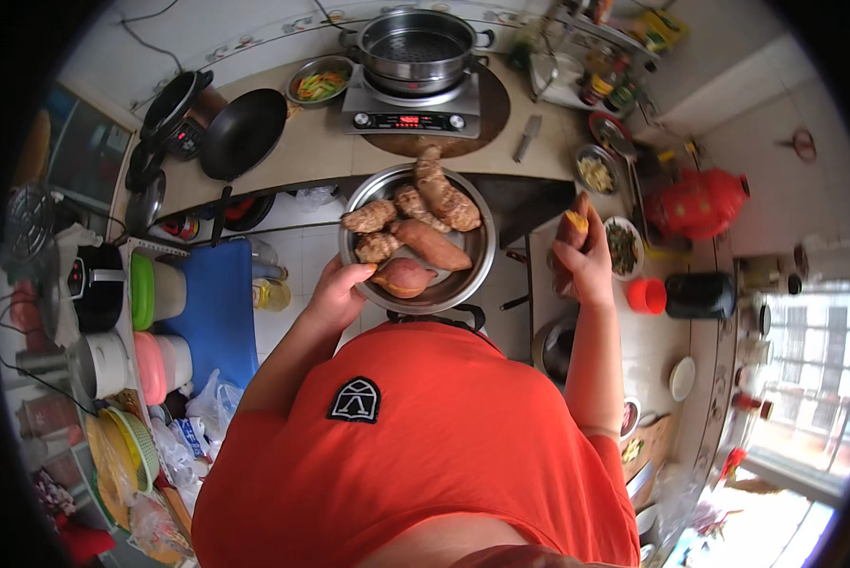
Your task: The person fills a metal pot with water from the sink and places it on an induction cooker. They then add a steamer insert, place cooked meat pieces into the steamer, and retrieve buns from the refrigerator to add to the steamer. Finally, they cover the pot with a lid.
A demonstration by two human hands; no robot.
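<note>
My left hand [338, 292] grips the near-left rim of a round stainless steel bowl [487, 273]. In the bowl lie several brown, ringed taro roots [448, 199], one reaching over the far rim, and sweet potatoes, one long [431, 245] and one rounder and redder [404, 277] beside my thumb. My right hand [587, 259], off to the right of the bowl, is closed around a reddish root piece [576, 221] with orange flesh showing, probably sweet potato. Beyond the bowl, a steel steamer pot [418, 53] stands on an induction cooker [411, 117] with a lit display.
A knife [529, 138] lies right of the cooker. A black wok [244, 135], a pressure cooker [183, 117] and a bowl of cut vegetables [320, 83] stand to the left. On the right counter are a bowl of pale pieces [597, 170], a red cup [646, 295] and a cutting board [656, 444].
</note>
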